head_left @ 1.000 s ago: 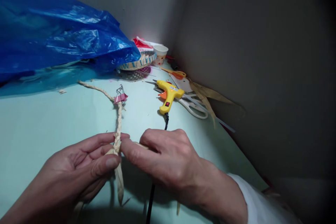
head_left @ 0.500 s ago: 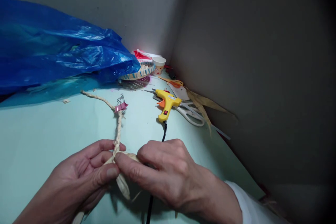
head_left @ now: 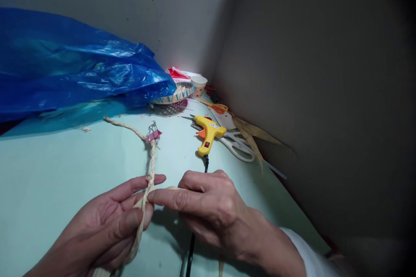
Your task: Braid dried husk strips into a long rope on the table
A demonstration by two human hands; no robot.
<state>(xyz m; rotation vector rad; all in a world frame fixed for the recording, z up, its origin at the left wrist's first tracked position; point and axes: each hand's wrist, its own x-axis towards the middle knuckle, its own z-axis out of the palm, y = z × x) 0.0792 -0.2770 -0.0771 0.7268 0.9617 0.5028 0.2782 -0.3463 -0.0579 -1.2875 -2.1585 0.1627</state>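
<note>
A pale braided cord point(head_left: 152, 160) of flat, husk-like strands runs down the table toward me. A pink binder clip point(head_left: 153, 136) grips its upper part, and the thin tail bends off to the left. My left hand point(head_left: 107, 225) is closed on the lower end, with the thumb pressing loose strands against the fingers and the index finger behind the braid. My right hand point(head_left: 211, 212) touches the braid with its outstretched index fingertip. A pale strand shows along that finger and passes into the curled fingers, partly hidden.
A yellow glue gun point(head_left: 209, 134) with a black cord point(head_left: 190, 251) lies beyond my right hand. White-handled scissors point(head_left: 238, 149), orange-handled scissors point(head_left: 219, 106) and dry husks point(head_left: 256, 132) lie by the right wall. A paper cup point(head_left: 198, 85), a round basket point(head_left: 175, 95) and blue plastic point(head_left: 81, 65) stand farther back.
The loose strand that hung below my fingers now lies down along my left thumb. My right index finger has straightened, with its tip still at the braid. The whole view has shifted slightly.
</note>
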